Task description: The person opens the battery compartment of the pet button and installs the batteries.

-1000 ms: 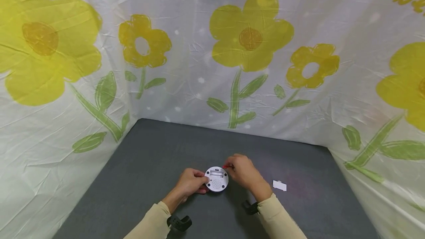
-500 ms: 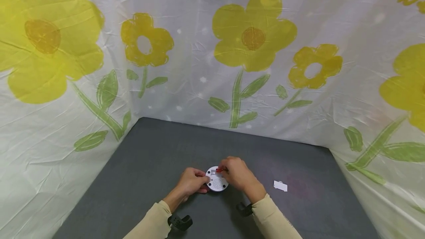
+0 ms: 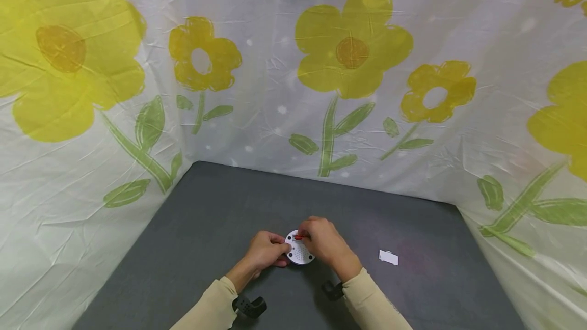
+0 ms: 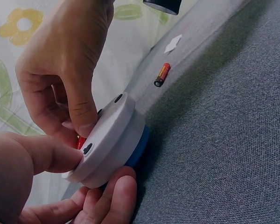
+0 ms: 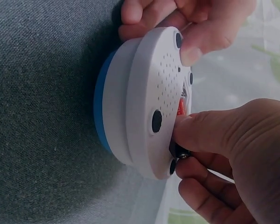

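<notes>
A round white device (image 3: 300, 254) with a blue underside (image 4: 139, 148) lies back-up on the grey table (image 3: 206, 208). My left hand (image 3: 266, 251) grips its left rim, thumb on top (image 4: 46, 154) and fingers underneath. My right hand (image 3: 323, 243) pinches a red battery (image 3: 299, 238) and holds it at the open battery slot in the device's back (image 5: 181, 108). Most of the battery is hidden by my right thumb (image 5: 210, 128).
A second red and yellow battery (image 4: 162, 74) lies loose on the table beyond the device. A small white cover piece (image 3: 388, 257) sits to the right. Flowered sheets (image 3: 348, 65) wall the table at the back and both sides.
My right hand has moved left with the red battery, from beside the device's right edge to over the battery slot. The left hand has kept its grip.
</notes>
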The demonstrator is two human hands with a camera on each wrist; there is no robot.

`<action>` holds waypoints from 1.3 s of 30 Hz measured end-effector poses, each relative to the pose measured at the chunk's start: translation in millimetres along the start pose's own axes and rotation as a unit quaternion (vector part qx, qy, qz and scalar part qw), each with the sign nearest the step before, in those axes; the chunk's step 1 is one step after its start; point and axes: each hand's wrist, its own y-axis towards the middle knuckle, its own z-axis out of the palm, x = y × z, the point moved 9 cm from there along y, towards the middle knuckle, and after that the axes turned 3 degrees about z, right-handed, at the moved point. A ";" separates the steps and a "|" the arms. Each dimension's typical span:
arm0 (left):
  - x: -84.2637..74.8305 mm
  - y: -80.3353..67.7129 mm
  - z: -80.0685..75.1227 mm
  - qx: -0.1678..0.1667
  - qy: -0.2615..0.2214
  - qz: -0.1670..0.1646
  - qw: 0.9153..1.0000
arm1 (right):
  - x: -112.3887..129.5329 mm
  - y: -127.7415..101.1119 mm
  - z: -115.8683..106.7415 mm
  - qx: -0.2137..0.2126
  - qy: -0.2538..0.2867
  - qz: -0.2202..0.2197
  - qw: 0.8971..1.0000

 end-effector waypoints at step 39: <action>1.1 0.2 1.6 0.013 -0.015 0.002 1.000 | -45.6 -11.8 0.9 0.061 0.116 0.106 0.986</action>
